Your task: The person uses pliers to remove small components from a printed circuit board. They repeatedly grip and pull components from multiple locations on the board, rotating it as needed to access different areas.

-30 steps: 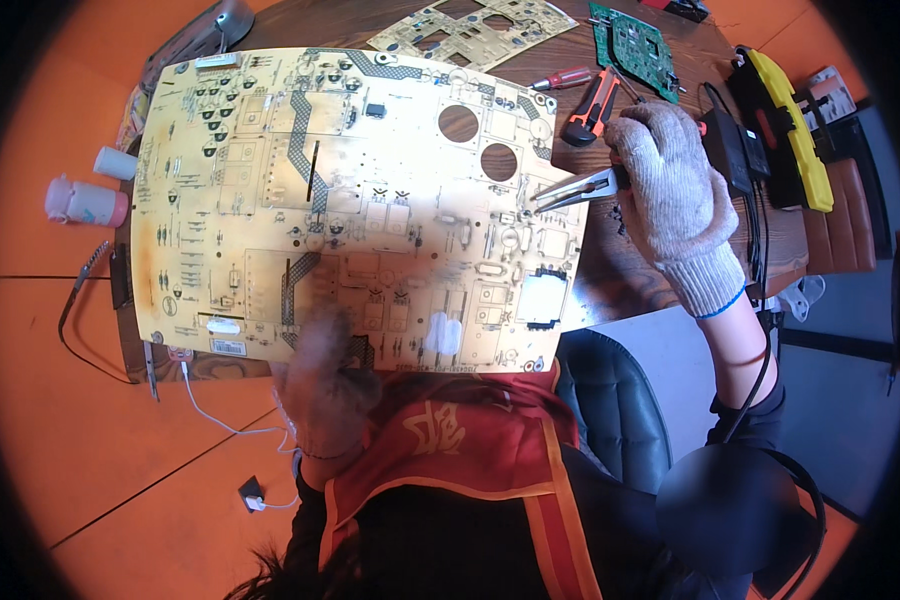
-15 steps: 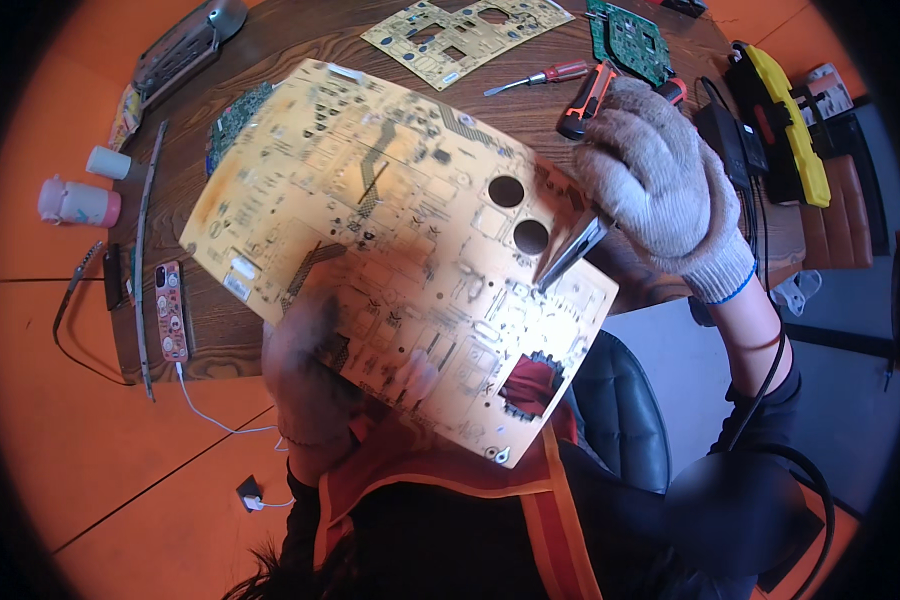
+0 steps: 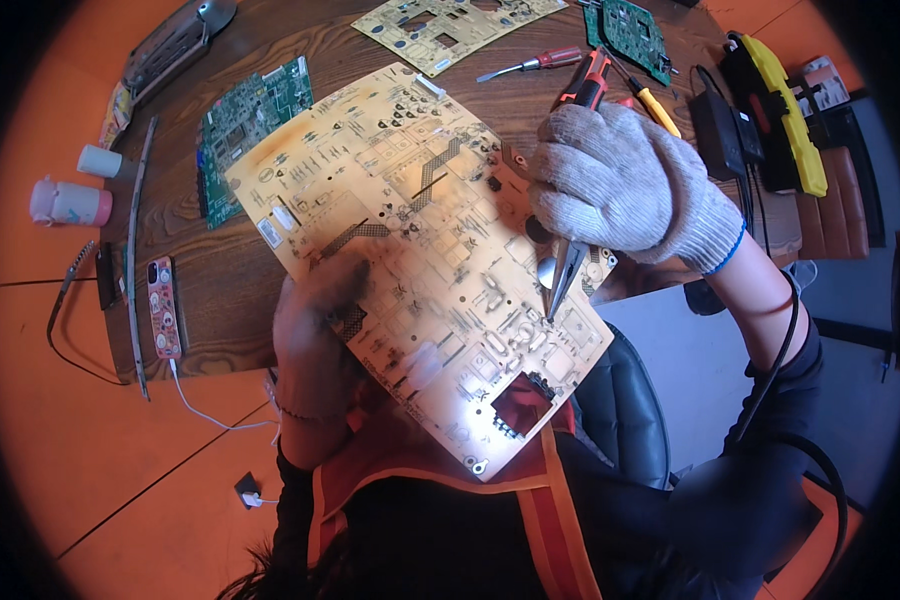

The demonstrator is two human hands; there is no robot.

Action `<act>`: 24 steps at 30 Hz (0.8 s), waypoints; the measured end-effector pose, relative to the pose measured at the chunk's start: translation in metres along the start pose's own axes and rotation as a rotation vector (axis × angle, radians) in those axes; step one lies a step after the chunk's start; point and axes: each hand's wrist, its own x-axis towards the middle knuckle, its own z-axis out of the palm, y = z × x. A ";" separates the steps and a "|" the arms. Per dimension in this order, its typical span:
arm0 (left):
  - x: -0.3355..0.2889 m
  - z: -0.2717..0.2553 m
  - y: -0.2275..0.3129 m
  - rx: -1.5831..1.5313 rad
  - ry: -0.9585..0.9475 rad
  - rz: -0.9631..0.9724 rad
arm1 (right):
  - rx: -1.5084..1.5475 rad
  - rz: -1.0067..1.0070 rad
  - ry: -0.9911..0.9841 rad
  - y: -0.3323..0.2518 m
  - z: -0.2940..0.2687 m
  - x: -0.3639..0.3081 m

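Observation:
A large tan circuit board (image 3: 440, 285) is held up, tilted, in front of my body, with round holes and a square cutout. My left hand (image 3: 315, 335), in a knit glove and somewhat blurred, grips its left edge with the thumb over the top face. In my gloved right hand (image 3: 620, 180) is a pair of needle-nose pliers (image 3: 568, 272) with orange and black handles. The jaws point down at the right part of the board, their tips at or just above its surface. Whether they pinch anything is too small to tell.
On the wooden table (image 3: 220, 300) lie a green circuit board (image 3: 260, 115), another tan board (image 3: 440, 35), a red-handled screwdriver (image 3: 545, 62) and a yellow-handled tool (image 3: 658, 112). A phone (image 3: 164, 310) lies left. A yellow-black case (image 3: 775, 115) and black adapter (image 3: 725, 130) stand right.
The board has turned clockwise and shifted right, exposing more of the green board. My right hand has moved left with the pliers, now more upright. The yellow-handled tool has come into sight.

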 end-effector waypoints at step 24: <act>0.016 -0.008 -0.008 -0.367 0.030 -0.128 | 0.245 0.076 0.049 -0.002 0.008 -0.005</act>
